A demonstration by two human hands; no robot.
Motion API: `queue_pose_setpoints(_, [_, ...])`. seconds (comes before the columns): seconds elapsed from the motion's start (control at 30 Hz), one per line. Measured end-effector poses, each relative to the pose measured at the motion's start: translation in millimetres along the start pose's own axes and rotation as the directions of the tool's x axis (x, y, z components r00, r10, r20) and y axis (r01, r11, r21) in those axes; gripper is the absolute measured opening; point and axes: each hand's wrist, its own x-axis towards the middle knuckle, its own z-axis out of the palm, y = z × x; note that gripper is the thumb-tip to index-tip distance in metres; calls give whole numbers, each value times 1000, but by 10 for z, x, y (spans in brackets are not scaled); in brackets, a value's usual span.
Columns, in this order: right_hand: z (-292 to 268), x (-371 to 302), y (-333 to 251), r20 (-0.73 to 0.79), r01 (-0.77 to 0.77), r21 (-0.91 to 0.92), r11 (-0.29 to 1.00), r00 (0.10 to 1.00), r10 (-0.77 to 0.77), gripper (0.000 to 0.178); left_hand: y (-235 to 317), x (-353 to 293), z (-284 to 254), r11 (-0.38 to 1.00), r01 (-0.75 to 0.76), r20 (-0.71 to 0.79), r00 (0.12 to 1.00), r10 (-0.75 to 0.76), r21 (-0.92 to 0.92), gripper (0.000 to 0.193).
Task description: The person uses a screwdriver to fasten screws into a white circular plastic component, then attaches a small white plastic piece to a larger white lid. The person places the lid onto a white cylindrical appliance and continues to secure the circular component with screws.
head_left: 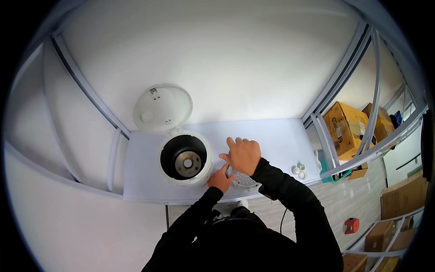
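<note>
A white rice cooker [207, 174] stands on the white table with its round lid [163, 111] raised. Inside the dark chamber, the bare metal heating plate [188, 164] shows. To the cooker's right lies a clear round steamer tray [245, 182] with a dimpled or perforated surface, partly covered by my hands. My left hand [220, 180] is closed at the tray's left edge. Just above the tray, my right hand [245, 155] has its fingers curled and its thumb pointing left. Whatever is under its palm is hidden.
Small white cups or jars [299, 170] stand near the right end of the table [272, 136]. Beyond that end are a metal frame post, a teal crate [340, 177] and a yellow carton [346, 130]. A red stool [351, 225] sits on the floor.
</note>
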Motion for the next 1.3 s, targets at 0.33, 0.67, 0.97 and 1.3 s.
queue_pose_setpoints(0.33, [123, -39, 75, -106, 75, -7, 997, 991, -76, 29, 7, -19, -10, 1000, -13, 6, 1000, 13, 14, 68])
queue_pose_setpoints(0.67, [213, -65, 130, -457, 284, 31, 958, 857, -239, 40, 42, -11, -39, 1000, 3, 30, 1000, -4, 7, 67])
queue_pose_setpoints(0.97, [160, -115, 143, -411, 270, -48, 962, 872, -265, 41, 8, -4, 9, 999, 8, 2, 1000, -8, 41, 68])
queue_pose_setpoints(1.3, [162, -79, 133, -178, 167, -37, 985, 969, -171, 37, 3, -2, -16, 1000, 18, 27, 999, -18, 11, 69])
